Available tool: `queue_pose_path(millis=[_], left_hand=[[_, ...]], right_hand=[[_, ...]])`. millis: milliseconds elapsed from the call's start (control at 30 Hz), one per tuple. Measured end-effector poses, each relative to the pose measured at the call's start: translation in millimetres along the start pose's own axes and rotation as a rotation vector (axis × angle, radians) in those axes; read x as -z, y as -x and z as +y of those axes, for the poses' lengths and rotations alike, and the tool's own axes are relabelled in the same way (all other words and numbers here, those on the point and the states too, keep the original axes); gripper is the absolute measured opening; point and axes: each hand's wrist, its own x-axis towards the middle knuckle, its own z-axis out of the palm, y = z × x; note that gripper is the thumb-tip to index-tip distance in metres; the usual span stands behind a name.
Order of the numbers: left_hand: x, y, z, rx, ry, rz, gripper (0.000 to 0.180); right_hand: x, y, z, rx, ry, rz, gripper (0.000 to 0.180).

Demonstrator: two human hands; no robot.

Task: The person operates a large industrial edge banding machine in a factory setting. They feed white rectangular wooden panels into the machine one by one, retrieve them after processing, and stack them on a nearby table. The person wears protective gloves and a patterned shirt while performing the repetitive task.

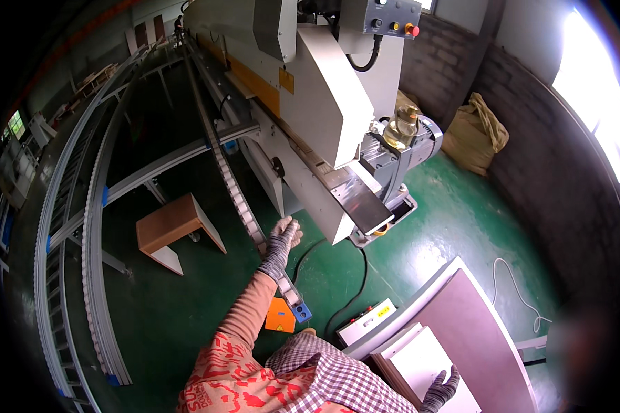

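My left hand (pixel 283 236), in a striped glove with pale fingers, reaches forward above a narrow roller rail (pixel 235 191). Its fingers are loosely curled with nothing visible in them; whether it touches the rail is hard to tell. Just beyond it is the end of a long machine (pixel 324 96) with a white cover and a metal outfeed plate (pixel 360 201). At the lower right my right hand (pixel 440 391), in a dark striped glove, lies with fingers spread on the top white panel (pixel 420 358) of a small stack. That stack rests on a larger pale board (pixel 475 330).
Left stands a roller conveyor frame (pixel 93 255), with a brown stool (pixel 172 224) beside it. A motor (pixel 420 141) sits by the machine's end. A sack (pixel 477 134) leans at the wall. A black cable (pixel 364 268) crosses the green floor near a white box (pixel 366 322) and an orange piece (pixel 280 315).
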Motion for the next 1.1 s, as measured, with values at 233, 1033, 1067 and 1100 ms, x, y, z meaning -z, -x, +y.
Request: queue_pose_path(millis=[233,1033,1067,1100], left_hand=[[2,-57,26,-0.022,0.040,0.062,0.042],[-20,-135,35,0.068,0.114,0.132,0.041],[-21,-135,34,0.067,0.116,0.126,0.042],[-21,-135,33,0.067,0.118,0.119,0.042]], right_hand=[[4,7,-27,-0.004,0.084,-0.001,0.033],[17,1,-55,-0.016,-0.057,0.074,0.028],[18,2,-56,-0.024,-0.080,0.081,0.028],[20,2,-59,-0.016,-0.063,0.074,0.028]])
